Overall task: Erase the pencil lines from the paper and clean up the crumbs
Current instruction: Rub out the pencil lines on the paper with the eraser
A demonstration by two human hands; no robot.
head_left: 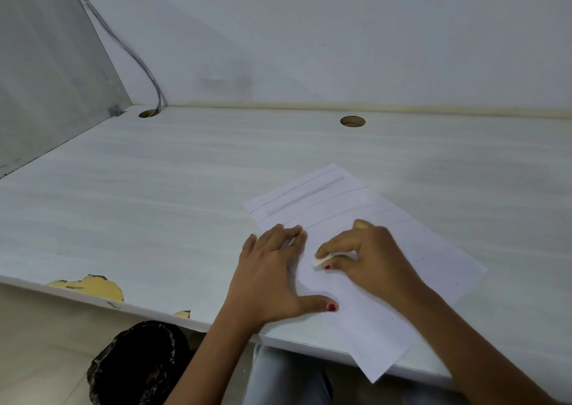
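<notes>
A white sheet of paper (427, 259) lies slanted on the pale desk (154, 206), its near corner hanging over the front edge. Faint pencil lines (337, 197) cross its far half. My left hand (272, 277) lies flat on the sheet's left side, fingers straight, thumb spread toward me. My right hand (368, 256) pinches a small white eraser (322, 260) between thumb and fingers and holds it against the paper just right of my left fingertips. I cannot make out any crumbs.
Two round cable holes (353, 121) (148, 113) sit near the back wall, with a grey cable (123, 45) running into the left one. Chipped yellow patches (93, 287) mark the desk's front edge. A dark patterned bag (139, 364) sits below the desk at left.
</notes>
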